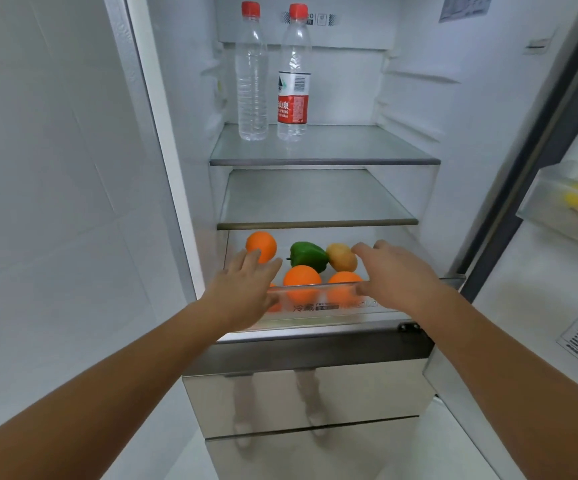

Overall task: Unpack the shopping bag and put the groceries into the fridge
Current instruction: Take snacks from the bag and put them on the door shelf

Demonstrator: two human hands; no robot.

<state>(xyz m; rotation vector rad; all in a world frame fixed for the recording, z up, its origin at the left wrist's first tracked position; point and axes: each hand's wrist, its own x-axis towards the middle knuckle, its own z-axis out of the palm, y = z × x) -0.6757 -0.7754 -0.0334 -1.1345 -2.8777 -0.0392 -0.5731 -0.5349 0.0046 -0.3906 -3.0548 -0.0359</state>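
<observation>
Head view looks down at my 2 hands, which are apart, with fingers stretched out flat and not wrapped round anything. My left hand [246,285] lies on the left end of the front edge of the clear drawer [315,293] and my right hand [396,275] on the right end. Inside that drawer, at the bottom of the open fridge [414,98], sit oranges [302,276], a green pepper [306,253] and a potato [342,258], and 2 water bottles [252,81] stand side by side on the top glass shelf [349,150].
</observation>
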